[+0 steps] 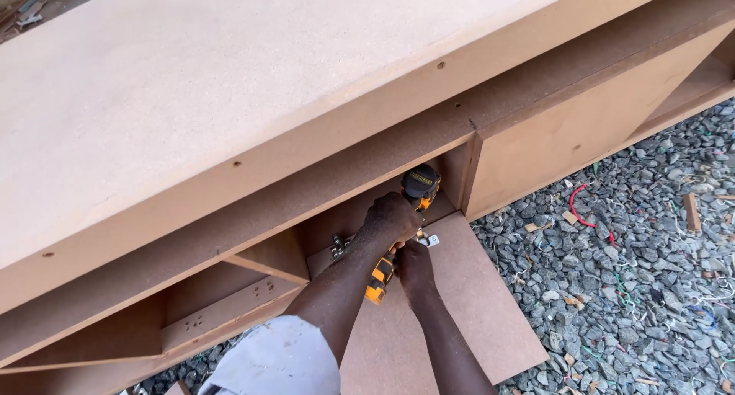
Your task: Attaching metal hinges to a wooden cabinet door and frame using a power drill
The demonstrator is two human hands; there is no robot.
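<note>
Fibreboard cabinet [306, 96] lies on gravel [635, 272]; left hand [390, 219], fingers wrapped tight on a yellow-black drill [417, 188], drives hinge [431, 240] screws on the door panel [452, 303], which the right hand [413, 263] steadies; fingers hidden.

A yellow-and-black cordless drill [406, 211] points into the cabinet's corner, just above a small metal hinge [430, 240].

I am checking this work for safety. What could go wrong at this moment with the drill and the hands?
1. The right hand lies by the hinge, close under the drill; if the bit slips, it might hit the fingers.
2. The door panel lies on loose gravel and could shift while being screwed.
3. The left hand alone grips the drill, so it might twist.
</note>
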